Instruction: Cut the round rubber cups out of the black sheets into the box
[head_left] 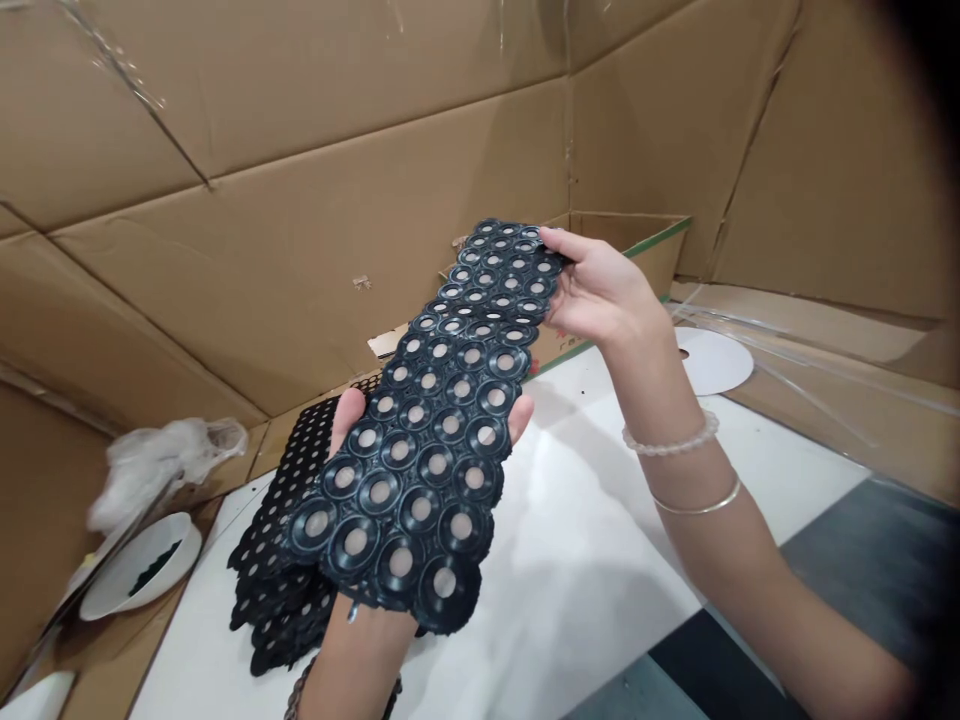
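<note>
A flexible black sheet point(435, 430) of joined rings, each with a pale round centre, is held up tilted above the table. My left hand point(348, 416) lies beneath it, thumb over the left edge and a fingertip showing at the right edge; the palm is hidden by the sheet. At the far upper right corner, my right hand point(604, 285) grips the edge between thumb and fingers. Behind my left hand, a stack of similar black sheets point(289, 500) rests on the table.
Cardboard walls point(315, 260) enclose the white table surface point(592, 520). An open cardboard box point(660, 250) with green edging stands behind my right hand, near a white disc point(716, 362). To the left are a white bowl point(176, 555) with dark pieces inside and a crumpled plastic bag point(161, 460).
</note>
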